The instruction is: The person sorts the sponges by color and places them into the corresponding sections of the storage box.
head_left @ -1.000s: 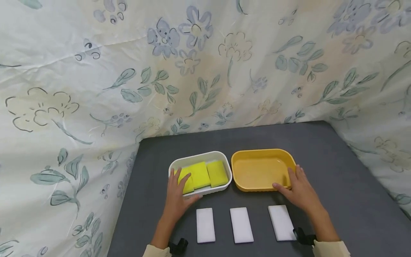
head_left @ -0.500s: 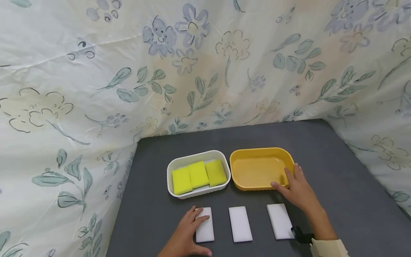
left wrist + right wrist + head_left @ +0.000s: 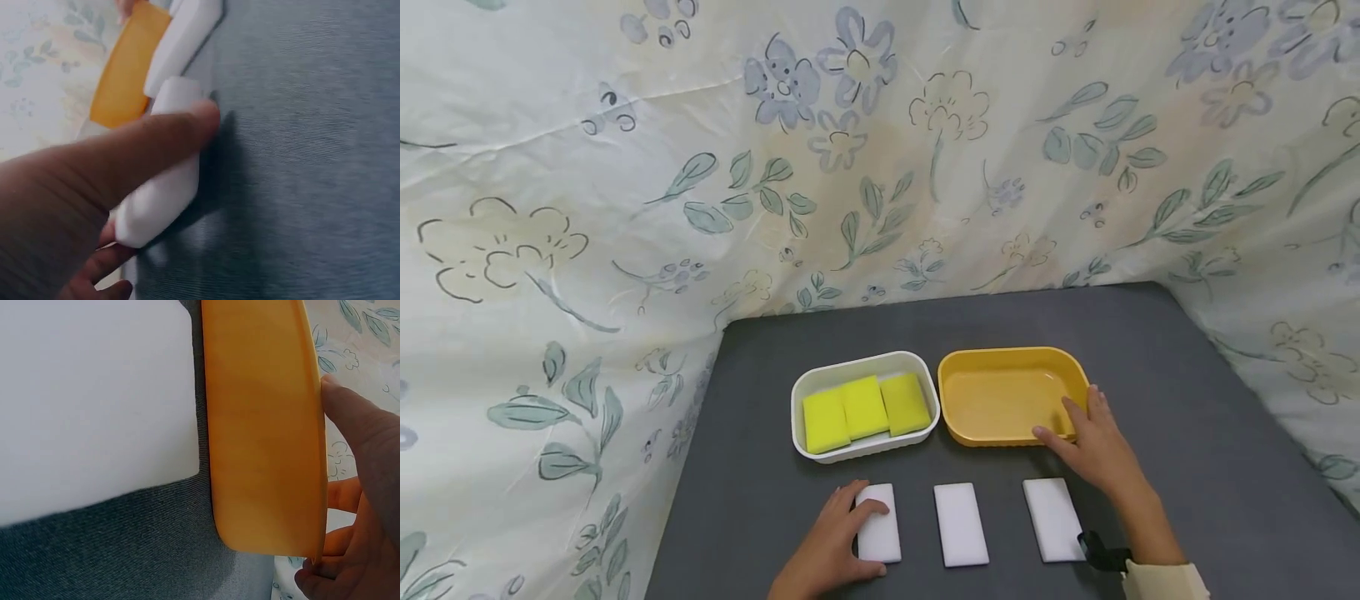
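Note:
Three flat white sponges lie in a row in the head view: the left sponge [image 3: 880,533], the middle sponge [image 3: 962,525] and the right sponge [image 3: 1052,518]. My left hand [image 3: 831,546] grips the left one, fingers at its far end and thumb at its near end. In the left wrist view the thumb [image 3: 150,140] crosses in front of that sponge [image 3: 159,200]. My right hand [image 3: 1105,446] holds the near right corner of a yellow-orange tub [image 3: 992,400], thumb [image 3: 350,409] on its rim in the right wrist view.
Left of the tub, a white tub [image 3: 868,364] holds three yellow sponges [image 3: 865,407]. Both tubs stand side by side on a dark grey table surface [image 3: 760,500]. Flower-patterned cloth [image 3: 880,167] rises behind the table and at its sides.
My left hand has come back from the white tub to the left white sponge and closed its thumb and fingers on it. The right hand has stayed at the yellow-orange tub.

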`<state>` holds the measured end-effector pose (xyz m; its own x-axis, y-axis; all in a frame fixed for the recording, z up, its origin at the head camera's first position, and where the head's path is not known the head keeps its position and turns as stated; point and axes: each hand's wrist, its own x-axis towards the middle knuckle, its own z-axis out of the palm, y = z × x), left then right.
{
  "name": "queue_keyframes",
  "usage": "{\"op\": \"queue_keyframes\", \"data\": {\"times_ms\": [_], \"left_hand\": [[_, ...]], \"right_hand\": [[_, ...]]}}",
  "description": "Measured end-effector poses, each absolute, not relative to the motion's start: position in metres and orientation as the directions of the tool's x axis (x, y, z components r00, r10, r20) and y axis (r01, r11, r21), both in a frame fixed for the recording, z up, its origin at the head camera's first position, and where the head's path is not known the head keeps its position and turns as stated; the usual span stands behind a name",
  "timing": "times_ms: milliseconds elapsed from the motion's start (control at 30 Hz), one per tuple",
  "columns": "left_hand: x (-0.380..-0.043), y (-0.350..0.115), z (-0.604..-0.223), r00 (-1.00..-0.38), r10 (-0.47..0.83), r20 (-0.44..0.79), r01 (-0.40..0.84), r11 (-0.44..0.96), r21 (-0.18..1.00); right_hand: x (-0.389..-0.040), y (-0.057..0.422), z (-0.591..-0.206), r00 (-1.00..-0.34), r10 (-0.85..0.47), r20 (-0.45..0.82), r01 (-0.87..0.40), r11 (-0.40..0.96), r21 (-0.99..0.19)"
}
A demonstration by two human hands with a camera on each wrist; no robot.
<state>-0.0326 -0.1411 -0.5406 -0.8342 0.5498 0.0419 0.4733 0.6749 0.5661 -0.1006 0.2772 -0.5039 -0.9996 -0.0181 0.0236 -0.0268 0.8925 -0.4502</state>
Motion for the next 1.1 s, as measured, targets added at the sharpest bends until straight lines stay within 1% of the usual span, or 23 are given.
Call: {"op": "queue_keyframes", "data": {"times_ms": [167, 267, 367, 467, 633, 800, 1100], "left_hand": [[-0.038, -0.136, -0.53, -0.854, 0.519, -0.035, 0.394, 0.689, 0.608], [-0.041, -0.132, -0.521, -0.85, 0.526, -0.036, 0.395, 0.68, 0.617], [-0.045, -0.124, -0.512, -0.841, 0.54, 0.009, 0.431, 0.66, 0.615], [-0.049, -0.114, -0.502, -0.824, 0.56, 0.087, 0.49, 0.625, 0.608], [-0.056, -0.094, -0.489, -0.775, 0.597, 0.207, 0.584, 0.55, 0.597], [-0.067, -0.075, -0.486, -0.738, 0.631, 0.239, 0.63, 0.519, 0.577], [-0.089, -0.05, -0.488, -0.726, 0.636, 0.261, 0.656, 0.529, 0.538]], "right_hand": [[-0.1, 0.279, -0.505, -0.999, -0.02, 0.042, -0.036, 0.892, -0.45], [-0.098, 0.279, -0.505, -0.999, -0.021, 0.049, -0.041, 0.891, -0.452], [-0.098, 0.279, -0.504, -0.998, -0.019, 0.056, -0.043, 0.89, -0.455], [-0.098, 0.278, -0.503, -0.998, -0.016, 0.062, -0.043, 0.885, -0.463], [-0.098, 0.276, -0.505, -0.997, -0.009, 0.078, -0.045, 0.879, -0.474], [-0.098, 0.276, -0.505, -0.997, -0.004, 0.072, -0.037, 0.882, -0.47], [-0.098, 0.276, -0.504, -0.998, -0.012, 0.061, -0.038, 0.892, -0.451]]}}
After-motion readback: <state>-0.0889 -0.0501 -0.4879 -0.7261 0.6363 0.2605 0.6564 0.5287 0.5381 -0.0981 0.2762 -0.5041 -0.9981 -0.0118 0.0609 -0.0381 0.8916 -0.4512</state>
